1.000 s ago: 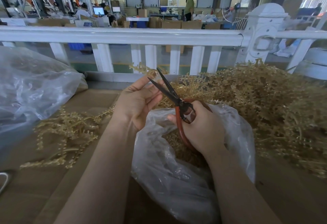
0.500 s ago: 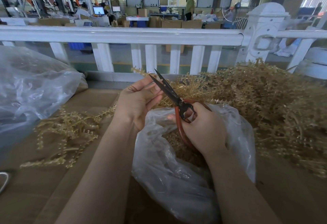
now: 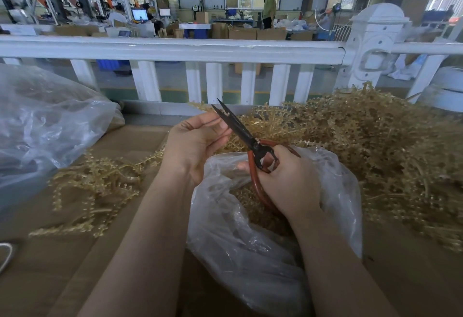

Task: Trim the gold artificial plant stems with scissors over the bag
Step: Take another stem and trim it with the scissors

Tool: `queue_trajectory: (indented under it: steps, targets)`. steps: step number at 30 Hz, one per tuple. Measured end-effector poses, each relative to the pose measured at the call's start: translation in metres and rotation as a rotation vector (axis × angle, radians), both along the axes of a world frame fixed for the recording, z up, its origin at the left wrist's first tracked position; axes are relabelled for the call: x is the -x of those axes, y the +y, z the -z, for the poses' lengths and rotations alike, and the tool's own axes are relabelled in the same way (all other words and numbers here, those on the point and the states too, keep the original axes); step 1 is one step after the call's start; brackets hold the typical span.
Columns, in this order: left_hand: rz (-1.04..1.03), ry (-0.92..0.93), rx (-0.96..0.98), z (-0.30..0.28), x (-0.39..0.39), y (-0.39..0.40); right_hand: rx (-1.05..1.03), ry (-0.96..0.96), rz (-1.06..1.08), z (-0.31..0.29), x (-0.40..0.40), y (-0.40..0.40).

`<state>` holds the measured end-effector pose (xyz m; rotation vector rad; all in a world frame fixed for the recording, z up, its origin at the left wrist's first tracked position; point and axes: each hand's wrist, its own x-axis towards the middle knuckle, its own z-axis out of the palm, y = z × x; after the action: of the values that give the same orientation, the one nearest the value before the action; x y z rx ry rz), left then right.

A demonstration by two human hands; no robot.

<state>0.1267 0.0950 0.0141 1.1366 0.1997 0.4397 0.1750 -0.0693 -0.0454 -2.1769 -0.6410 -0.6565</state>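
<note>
My right hand (image 3: 290,181) grips the red handles of dark-bladed scissors (image 3: 240,131), blades nearly together and pointing up-left. My left hand (image 3: 198,141) pinches a thin gold plant stem (image 3: 200,106) against the blades; its sprig sticks out behind my fingers. Both hands are above the open clear plastic bag (image 3: 250,254), which holds gold clippings. A big heap of gold stems (image 3: 375,141) lies to the right, and a smaller bunch of gold stems (image 3: 100,186) lies on the left.
The work surface is brown cardboard (image 3: 50,266). A large clear bag (image 3: 37,126) sits at the left. A white railing (image 3: 175,51) runs across behind the table. A person (image 3: 269,6) stands far off in the workshop.
The scissor blades went from wide open to nearly closed on the stem. Both hands shifted only slightly.
</note>
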Motion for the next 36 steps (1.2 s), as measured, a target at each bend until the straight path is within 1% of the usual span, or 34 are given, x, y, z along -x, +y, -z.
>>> queue_trajectory:
  steps: [3,6,9,19,23,30,36]
  targets:
    - [0.005,0.026,-0.069,0.0019,-0.0001,-0.0024,0.051,0.032,0.024,0.0008,-0.002,-0.0016]
    - [0.002,0.029,-0.116,0.0027,-0.0004,-0.0034,0.055,0.033,0.036,-0.0004,-0.0011,-0.0022]
    - [0.018,0.017,-0.116,0.0032,-0.0001,-0.0019,0.03,0.01,0.026,0.0,-0.0001,-0.0012]
    - [0.036,0.011,-0.089,0.0037,-0.0021,-0.001,0.045,0.047,0.023,0.0002,-0.0033,-0.0011]
    - [0.042,0.007,-0.109,0.0049,-0.0023,-0.0003,0.03,0.068,0.013,-0.0005,-0.0017,-0.0013]
    - [0.024,0.005,-0.285,0.0078,-0.0034,0.0002,0.051,0.067,0.035,-0.0043,0.0006,-0.0034]
    - [0.004,0.01,-0.35,0.0089,-0.0038,0.0029,0.082,0.032,0.055,-0.0056,0.0022,-0.0026]
